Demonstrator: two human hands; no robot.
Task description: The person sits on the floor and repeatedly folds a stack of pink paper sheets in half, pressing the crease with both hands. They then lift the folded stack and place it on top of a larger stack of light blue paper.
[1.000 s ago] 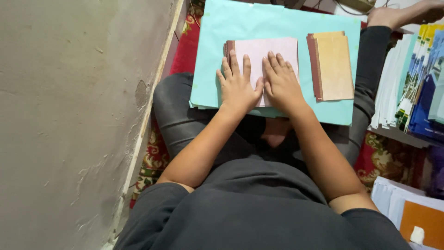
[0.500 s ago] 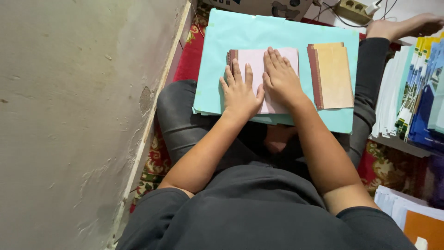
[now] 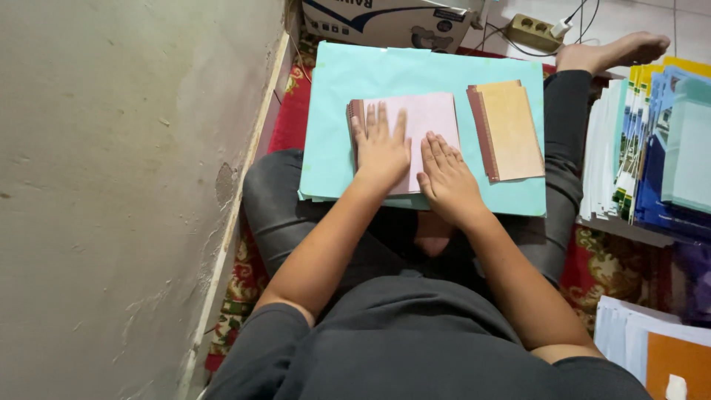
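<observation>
On the turquoise sheet stack (image 3: 337, 111), left hand (image 3: 381, 148) and right hand (image 3: 446, 178) flat on pink booklet (image 3: 426, 118), fingers spread, gripping nothing, bare margin around.

I see matt paper almost everywhere: the pale pink sheet (image 3: 426, 126) under my left hand (image 3: 381, 152) and right hand (image 3: 446, 181) looks smooth and dull, lying on a stack with dark reddish edges. The big turquoise sheets (image 3: 422, 74) beneath are flat, uncoated paper too. To the right, the tan booklet stack (image 3: 511, 132) has a slightly mottled, kraft-like face. Far right, the printed booklets (image 3: 652, 148) show a light gloss. My trousers (image 3: 278, 211) and shirt (image 3: 415, 341) are soft dark cloth. The red rug (image 3: 292, 118) looks woven. The wall (image 3: 118, 185) at left is rough, stained plaster. At the far edge, the box (image 3: 385, 22) looks like cardboard.
</observation>
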